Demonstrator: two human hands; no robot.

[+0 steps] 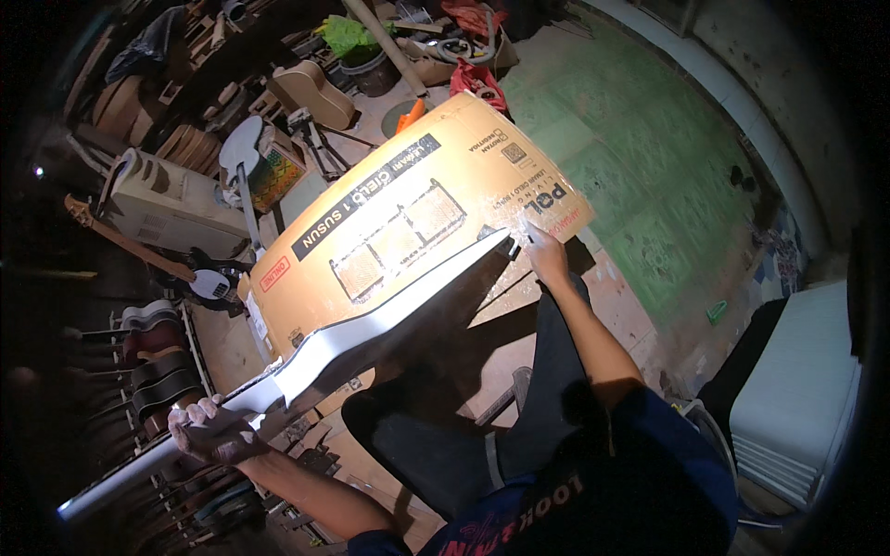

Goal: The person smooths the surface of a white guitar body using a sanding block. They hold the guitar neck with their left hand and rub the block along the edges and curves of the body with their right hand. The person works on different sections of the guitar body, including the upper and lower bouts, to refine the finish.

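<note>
A guitar (371,335) with a white side is tipped on edge above my lap, its broad face dark and in shadow. Its long neck runs out to the lower left. My left hand (215,434) is closed round the neck near where it meets the body. At the body's far right end, my right hand (545,257) has its fingers closed against the edge. Whether a small item is also in those fingers I cannot make out. Just beyond the guitar lies a large printed cardboard box (389,199), flattened or closed, slanting across the floor.
Several guitars hang in a rack (162,366) at the left. An electric guitar (148,243) leans by a dusty white machine casing (171,199). Further back are an unfinished guitar body (311,95) and a dark bucket (369,74) with green plastic. A white cabinet (797,380) stands right, beside green flooring (616,176).
</note>
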